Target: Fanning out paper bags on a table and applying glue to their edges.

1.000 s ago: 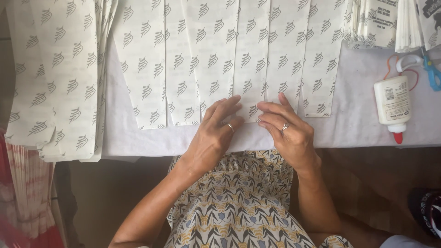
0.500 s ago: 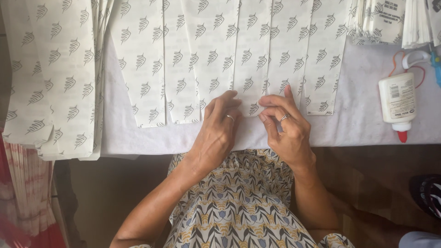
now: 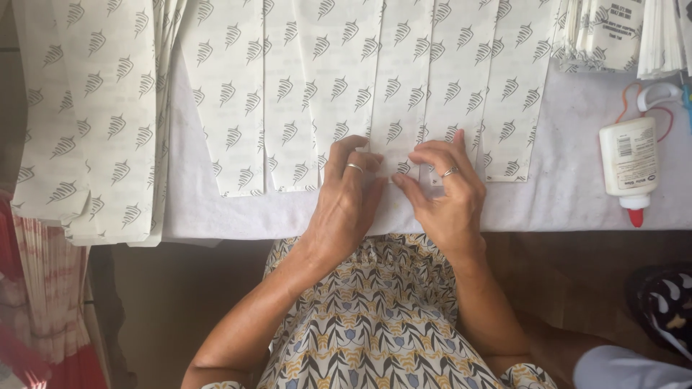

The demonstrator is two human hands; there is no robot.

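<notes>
Several white paper bags printed with grey leaf shapes lie overlapped in a row on a white-covered table. My left hand rests with curled fingers on the lower end of one middle bag. Beside it, my right hand pinches or presses the same bag's bottom edge with bent fingers. Both hands wear a ring, and the fingertips nearly meet over the paper.
A thick stack of the same printed bags hangs over the table's left end. A white glue bottle with a red tip lies at the right. More paper bundles sit at the far right corner. Red-striped paper lies lower left.
Both hands slid slightly away from me along the bag's lower end, and the fingers curled in from flat to a pinching pose.
</notes>
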